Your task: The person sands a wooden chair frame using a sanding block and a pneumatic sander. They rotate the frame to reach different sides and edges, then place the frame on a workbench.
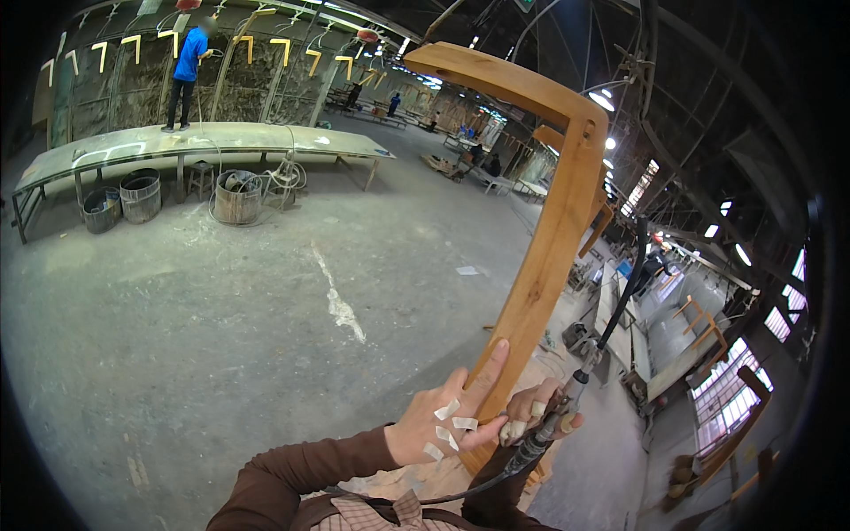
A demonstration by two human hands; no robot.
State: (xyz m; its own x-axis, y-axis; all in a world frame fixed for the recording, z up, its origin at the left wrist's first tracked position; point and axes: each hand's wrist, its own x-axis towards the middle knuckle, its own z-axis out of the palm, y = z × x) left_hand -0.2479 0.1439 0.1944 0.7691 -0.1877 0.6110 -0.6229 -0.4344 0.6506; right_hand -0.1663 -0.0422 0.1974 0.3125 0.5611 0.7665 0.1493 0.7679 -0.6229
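Observation:
A tall L-shaped wooden frame piece [553,239] stands before me, its short arm reaching left at the top. My left hand [443,420], with several white tape strips on its back, closes on the lower end, index finger stretched along the wood. Just right of it, my right hand [536,411] closes round a slim dark tool [533,447] with a metal fitting; light wraps cover some fingertips. From the fitting a black hose [627,292] runs upward. Another thin dark cord trails toward my body. The tool's working end cannot be made out.
At the far left a person in blue [189,66] stands on a long bench [292,137]. Similar L-shaped pieces [282,51] hang in a row behind. Buckets [237,199] stand below the bench. On the right are a workbench [620,319] and wooden frames [704,323].

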